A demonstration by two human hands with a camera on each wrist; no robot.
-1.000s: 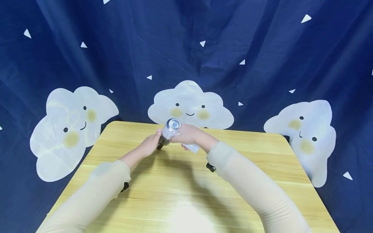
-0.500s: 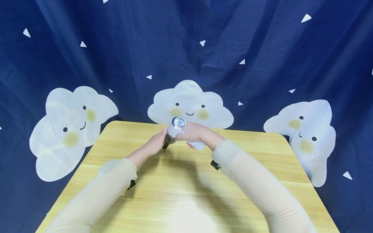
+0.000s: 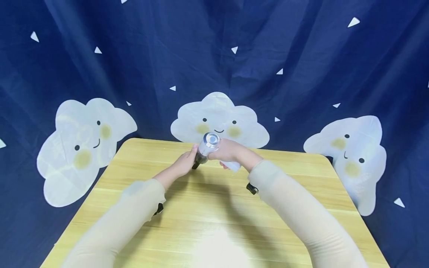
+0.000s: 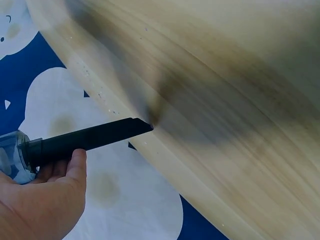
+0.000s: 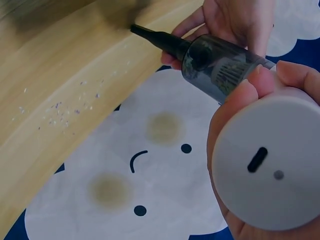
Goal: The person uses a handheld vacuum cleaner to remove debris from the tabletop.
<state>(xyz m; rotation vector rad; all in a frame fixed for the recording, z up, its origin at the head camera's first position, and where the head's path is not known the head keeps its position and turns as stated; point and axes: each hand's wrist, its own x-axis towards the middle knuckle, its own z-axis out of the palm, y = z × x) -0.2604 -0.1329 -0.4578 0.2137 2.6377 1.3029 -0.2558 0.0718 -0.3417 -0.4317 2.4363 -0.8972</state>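
- Curtain (image 3: 151, 56), deep navy with small white triangles, fills the background of my head view.
- Below it I have the pale wooden bench (image 3: 285, 201), with a bright glare patch on its near part.
- Three smiling white clouds sit on the curtain: a left cloud (image 3: 67, 126), a middle cloud (image 3: 219, 108) and a right cloud (image 3: 365, 149).
- A light left sleeve (image 3: 117, 219) and right sleeve (image 3: 301, 212) reach forward over the bench, converging near its far edge.
- Between the person's hands, over the far middle of the bench, I see the handheld vacuum (image 3: 205, 149), white with a silver vented end, tilted nozzle down.
- My right grip (image 3: 226, 150) is closed firmly, fingers curled round the vacuum's white body; its round end (image 5: 270, 197) shows a dark slot and a small grey dot.
- My left grip (image 3: 183, 163) is closed lightly, fingers curled about the base of the nozzle.
- That black nozzle (image 4: 90, 140) slants to its tip at the bench top; I cannot tell whether it touches.
- Behind the nozzle is the clear chamber (image 5: 215, 67), ribbed inside.
- Tiny white and purplish specks (image 5: 77, 111) lie scattered on the bench near its far edge, beside the nozzle tip.
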